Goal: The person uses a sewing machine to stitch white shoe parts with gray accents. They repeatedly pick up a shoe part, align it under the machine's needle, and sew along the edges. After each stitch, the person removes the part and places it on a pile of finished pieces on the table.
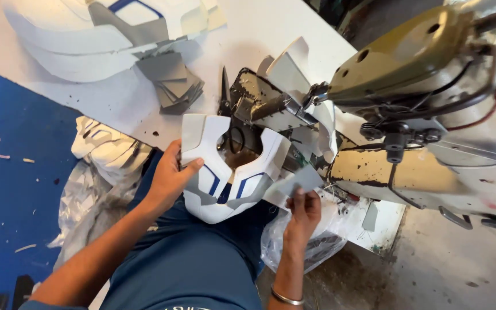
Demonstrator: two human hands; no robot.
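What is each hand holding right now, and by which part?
Left hand grips the white shoe upper by its left edge; right hand pinches a small grey piece at its lower edge.

white shoe upper (225, 183) (blue stripes, grey trim), grey patch (297, 181), olive sewing machine (409, 57)

From the head camera I see both forearms bare from the elbow down, with no sleeves and no gloves on either hand. My right wrist carries a thin, plain metal bangle (286, 297), silver in tone. My left hand (170, 178) and right hand (303, 213) show no rings that I can make out. Below the arms, my lap is covered in dark blue cloth (190, 264).
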